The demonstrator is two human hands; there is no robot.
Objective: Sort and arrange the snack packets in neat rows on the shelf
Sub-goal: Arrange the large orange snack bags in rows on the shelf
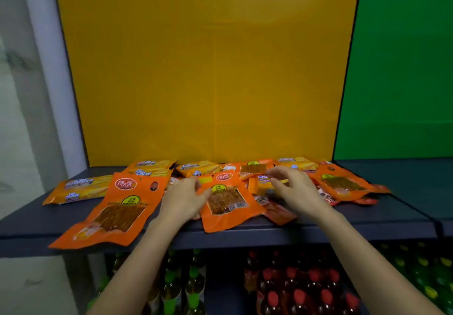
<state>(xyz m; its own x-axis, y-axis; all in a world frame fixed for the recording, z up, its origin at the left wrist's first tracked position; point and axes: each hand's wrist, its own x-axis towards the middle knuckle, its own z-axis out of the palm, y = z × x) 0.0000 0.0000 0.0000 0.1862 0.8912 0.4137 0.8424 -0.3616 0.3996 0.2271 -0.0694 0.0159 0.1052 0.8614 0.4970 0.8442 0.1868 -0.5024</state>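
Snack packets lie scattered on a dark shelf (367,219). A large orange packet (115,211) hangs over the front edge at the left. Another orange packet (228,204) lies in the middle, and my left hand (182,198) grips its left edge. My right hand (294,189) hovers with curled fingers over a yellow cheese packet (263,184); whether it holds it is unclear. More yellow cheese packets (81,188) lie at the left and along the back. A third orange packet (343,183) sits at the right, with small red packets (282,211) under the pile.
A yellow back panel (208,69) rises behind the shelf, a green panel (404,69) to its right. Below the shelf stand bottles with green caps (193,273) and red caps (299,290). A white post (54,69) stands at the left.
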